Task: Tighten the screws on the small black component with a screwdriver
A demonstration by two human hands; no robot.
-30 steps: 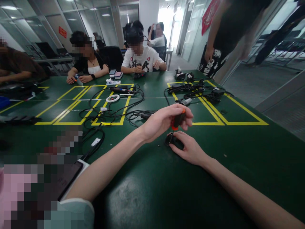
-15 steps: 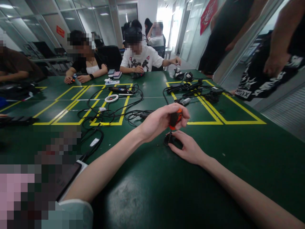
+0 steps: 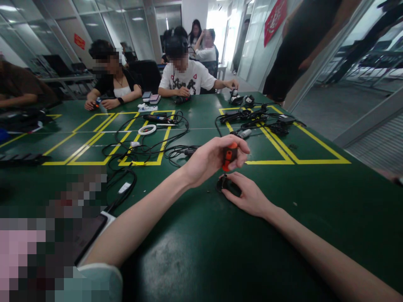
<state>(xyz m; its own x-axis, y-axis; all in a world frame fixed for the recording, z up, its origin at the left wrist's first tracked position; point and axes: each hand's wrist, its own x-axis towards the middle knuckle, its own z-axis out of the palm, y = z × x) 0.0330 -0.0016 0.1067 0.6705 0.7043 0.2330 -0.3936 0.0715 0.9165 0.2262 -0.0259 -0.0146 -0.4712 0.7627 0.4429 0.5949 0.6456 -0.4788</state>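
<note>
My left hand (image 3: 212, 159) is closed around an orange and black screwdriver handle (image 3: 229, 154), held upright over a small black round part (image 3: 227, 185) on the green table (image 3: 204, 251). The tool's tip points down at that part. My right hand (image 3: 247, 195) lies on the table with its fingers curled over the black part and pins it in place. Most of the part is hidden under those fingers.
Tangled black cables (image 3: 147, 147) and a white ring (image 3: 147, 129) lie inside yellow taped boxes at centre left. More black devices and cords (image 3: 258, 117) sit at back right. Seated people work across the table; another person stands at the right edge.
My left hand has turned the screwdriver handle a little, so more orange shows. My right hand stays on the black part. A person standing at the right has left the view.
</note>
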